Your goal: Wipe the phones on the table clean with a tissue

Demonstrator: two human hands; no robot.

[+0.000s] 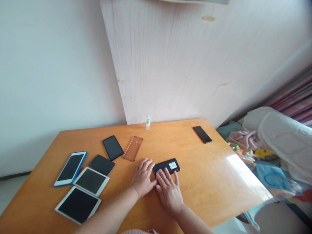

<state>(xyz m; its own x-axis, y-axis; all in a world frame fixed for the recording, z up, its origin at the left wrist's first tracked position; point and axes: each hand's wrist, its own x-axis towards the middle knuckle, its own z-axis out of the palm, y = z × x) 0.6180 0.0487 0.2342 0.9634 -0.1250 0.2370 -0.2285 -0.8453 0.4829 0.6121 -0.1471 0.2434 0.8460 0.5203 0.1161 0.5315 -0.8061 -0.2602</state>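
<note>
A black phone [164, 165] with a white label lies face down on the wooden table [200, 182], its long side running left to right. Flat over its near edge rests my right hand [169, 191], fingers stretched out and touching the back. My left hand [143, 177] is at the phone's left end, fingers extended and its thumb close to the right hand's fingers. Neither hand is wrapped around anything. Just beyond my left hand lies a clear brownish phone case [133, 148].
Left of my hands lie a black tablet [112, 147], a dark phone [101, 164], a blue-edged white phone [70, 169] and two white tablets [91, 181]. A small bottle [148, 123] stands by the wall. Another phone [202, 134] is at back right, with piled cloth [273, 139] beyond the table.
</note>
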